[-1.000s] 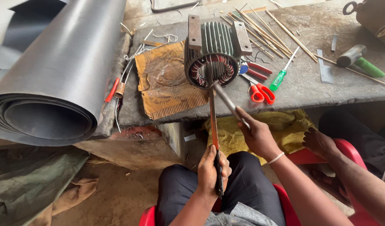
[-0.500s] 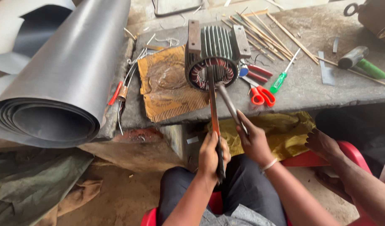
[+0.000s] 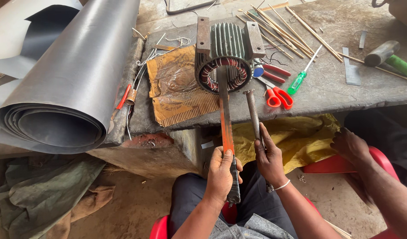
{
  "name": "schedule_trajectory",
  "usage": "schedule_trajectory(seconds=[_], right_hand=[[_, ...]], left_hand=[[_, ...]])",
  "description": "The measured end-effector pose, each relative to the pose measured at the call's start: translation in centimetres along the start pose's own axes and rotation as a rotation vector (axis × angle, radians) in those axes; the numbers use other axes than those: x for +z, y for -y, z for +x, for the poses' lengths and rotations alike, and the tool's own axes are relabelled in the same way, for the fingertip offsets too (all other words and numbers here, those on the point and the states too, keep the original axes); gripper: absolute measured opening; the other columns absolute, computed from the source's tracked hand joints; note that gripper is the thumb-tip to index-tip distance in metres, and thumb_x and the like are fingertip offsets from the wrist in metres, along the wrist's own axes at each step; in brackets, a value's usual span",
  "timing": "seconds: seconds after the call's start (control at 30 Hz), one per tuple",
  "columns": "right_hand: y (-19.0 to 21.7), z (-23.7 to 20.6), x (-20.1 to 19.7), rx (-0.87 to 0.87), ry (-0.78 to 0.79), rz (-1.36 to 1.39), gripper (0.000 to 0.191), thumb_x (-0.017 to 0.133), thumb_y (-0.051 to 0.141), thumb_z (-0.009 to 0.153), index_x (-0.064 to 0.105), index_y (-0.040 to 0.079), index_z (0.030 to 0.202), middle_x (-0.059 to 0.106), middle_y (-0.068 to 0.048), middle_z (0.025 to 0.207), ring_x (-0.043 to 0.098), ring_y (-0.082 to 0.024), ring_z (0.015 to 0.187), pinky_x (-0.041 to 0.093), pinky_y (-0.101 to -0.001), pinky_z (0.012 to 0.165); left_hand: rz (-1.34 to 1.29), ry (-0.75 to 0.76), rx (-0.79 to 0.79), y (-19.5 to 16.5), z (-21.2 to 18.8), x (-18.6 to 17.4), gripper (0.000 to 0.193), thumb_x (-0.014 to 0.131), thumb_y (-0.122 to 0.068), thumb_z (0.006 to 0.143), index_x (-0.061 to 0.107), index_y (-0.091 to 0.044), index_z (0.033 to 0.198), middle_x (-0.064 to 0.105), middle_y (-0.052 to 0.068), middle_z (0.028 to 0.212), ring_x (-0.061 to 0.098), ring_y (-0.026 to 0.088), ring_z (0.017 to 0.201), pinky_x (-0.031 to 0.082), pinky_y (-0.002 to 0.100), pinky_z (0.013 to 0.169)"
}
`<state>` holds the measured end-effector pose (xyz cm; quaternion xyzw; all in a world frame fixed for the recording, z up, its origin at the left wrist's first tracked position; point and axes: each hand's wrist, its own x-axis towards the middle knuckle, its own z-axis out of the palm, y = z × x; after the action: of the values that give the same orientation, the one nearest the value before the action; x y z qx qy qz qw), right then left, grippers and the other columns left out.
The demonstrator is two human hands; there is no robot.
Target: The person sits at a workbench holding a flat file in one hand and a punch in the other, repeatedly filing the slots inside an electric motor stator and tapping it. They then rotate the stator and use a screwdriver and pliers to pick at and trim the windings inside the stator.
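Since a moment ago, both hands sit lower. Left hand (image 3: 221,175) clenches a long orange-stained flat bar (image 3: 225,126), its tip inside the grey finned motor stator (image 3: 226,55) on the bench (image 3: 345,84); right hand (image 3: 269,160) clenches a steel rod (image 3: 253,116) just beside it. Prying the windings seems underway; striking likely needs steady aim.

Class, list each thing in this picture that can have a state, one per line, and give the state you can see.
Left hand: closed on the flat bar.
Flat bar: tip inside the stator bore.
Right hand: closed on the rod.
Rod: raised, head clear of the stator.
Stator: on its side on the bench, open end facing the person.
Scissors: lying shut.
Sheet roll: rolled, partly unrolled behind.
Screwdriver: lying flat.
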<state>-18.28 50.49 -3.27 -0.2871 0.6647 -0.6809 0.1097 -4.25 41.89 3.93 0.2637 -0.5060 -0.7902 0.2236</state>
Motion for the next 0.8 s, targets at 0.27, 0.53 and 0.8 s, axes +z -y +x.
schedule_trajectory(seconds=[0.27,0.53,0.8], right_hand=[[0.0,-0.2,0.4,0.015,-0.054,0.082,0.060,0.055,0.011,0.104,0.038,0.015,0.161,0.047,0.006,0.074,0.041,-0.003,0.062,0.040,-0.0209,0.054],[0.0,0.8,1.6,0.016,0.152,-0.135,0.056,0.059,0.012,0.105,0.047,0.021,0.159,0.046,0.003,0.075,0.038,-0.006,0.065,0.039,-0.0233,0.055],[0.9,0.2,2.7,-0.027,-0.097,0.078,0.059,0.054,0.009,0.103,0.039,0.013,0.160,0.049,0.002,0.077,0.041,-0.006,0.063,0.040,-0.0235,0.054]], left_hand=[[0.037,-0.051,-0.013,0.6,0.0,-0.3,0.024,0.043,-0.031,0.108,0.054,-0.010,0.112,0.063,0.005,0.072,0.055,0.009,0.048,0.049,0.023,0.043],[-0.072,-0.058,0.005,0.7,0.2,-0.1,0.026,0.043,-0.031,0.110,0.054,-0.008,0.104,0.062,0.005,0.071,0.053,0.009,0.047,0.047,0.023,0.042],[-0.081,-0.059,0.024,0.5,0.7,0.6,0.025,0.043,-0.030,0.109,0.053,-0.009,0.103,0.062,0.005,0.071,0.055,0.009,0.049,0.049,0.023,0.044]])
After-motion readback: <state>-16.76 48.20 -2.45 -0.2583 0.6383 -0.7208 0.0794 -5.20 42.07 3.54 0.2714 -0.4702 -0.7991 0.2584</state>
